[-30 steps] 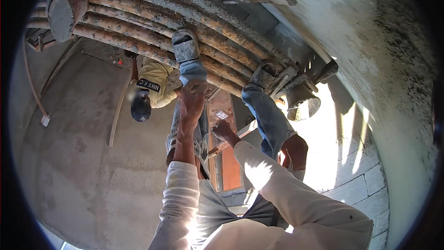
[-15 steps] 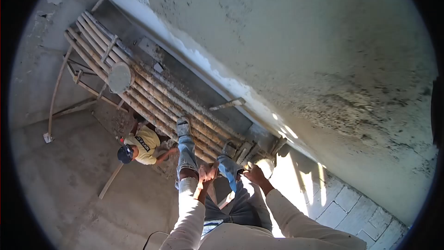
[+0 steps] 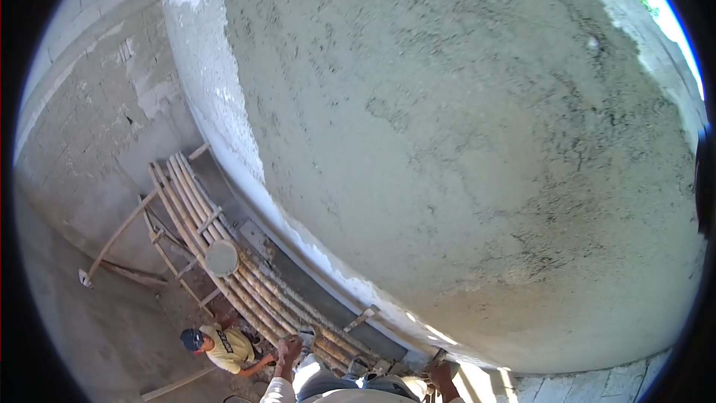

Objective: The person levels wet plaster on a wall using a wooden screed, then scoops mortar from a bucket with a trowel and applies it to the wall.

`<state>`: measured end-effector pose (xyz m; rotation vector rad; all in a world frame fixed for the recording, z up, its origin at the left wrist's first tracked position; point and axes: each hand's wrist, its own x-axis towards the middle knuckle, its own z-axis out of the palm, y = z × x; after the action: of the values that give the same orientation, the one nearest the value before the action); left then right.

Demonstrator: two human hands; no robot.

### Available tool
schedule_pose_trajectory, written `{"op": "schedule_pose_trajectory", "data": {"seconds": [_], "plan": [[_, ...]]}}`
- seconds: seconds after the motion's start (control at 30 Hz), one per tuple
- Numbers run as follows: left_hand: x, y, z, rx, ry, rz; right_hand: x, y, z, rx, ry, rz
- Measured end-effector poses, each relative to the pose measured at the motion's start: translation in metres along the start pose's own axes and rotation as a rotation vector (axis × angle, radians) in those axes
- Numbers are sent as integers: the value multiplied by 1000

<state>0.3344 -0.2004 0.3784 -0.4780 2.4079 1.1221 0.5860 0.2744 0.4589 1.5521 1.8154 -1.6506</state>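
Note:
My left hand [image 3: 288, 348] is low in the head view, above my jeans-clad legs [image 3: 328, 380] and the bamboo-pole scaffold platform [image 3: 246, 283] I am on. My right hand [image 3: 441, 372] sits at the bottom edge near the platform's right end, close to the wall's base. Both hands are small and partly cut off, so I cannot make out their grip. A freshly plastered grey wall [image 3: 462, 149] fills most of the view. A trowel-like tool [image 3: 362, 319] lies on the ledge by the wall.
A round mortar pan [image 3: 221, 257] rests on the scaffold poles. Below on the concrete floor [image 3: 97, 336] a person in a yellow shirt and dark cap [image 3: 220, 347] crouches beside the scaffold. A block wall [image 3: 89, 89] stands at the left.
The view has swung upward from my legs and the scaffold to the plastered wall. My hands have slid to the bottom edge and left my knees.

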Motion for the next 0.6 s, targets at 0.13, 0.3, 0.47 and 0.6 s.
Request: {"op": "schedule_pose_trajectory", "data": {"seconds": [0.13,0.3,0.47,0.6], "plan": [[38,-30,27,-161,-78,294,-52,-121,-17,219,12,-226],[69,75,38,-67,-266,470,-201,-317,-78,243,299,-991],[87,167,22,-51,-336,394,-391,-464,-165,-240,949,-1581],[81,180,-16,2,-259,249,-502,-551,-204,-338,1324,-1759]]}}
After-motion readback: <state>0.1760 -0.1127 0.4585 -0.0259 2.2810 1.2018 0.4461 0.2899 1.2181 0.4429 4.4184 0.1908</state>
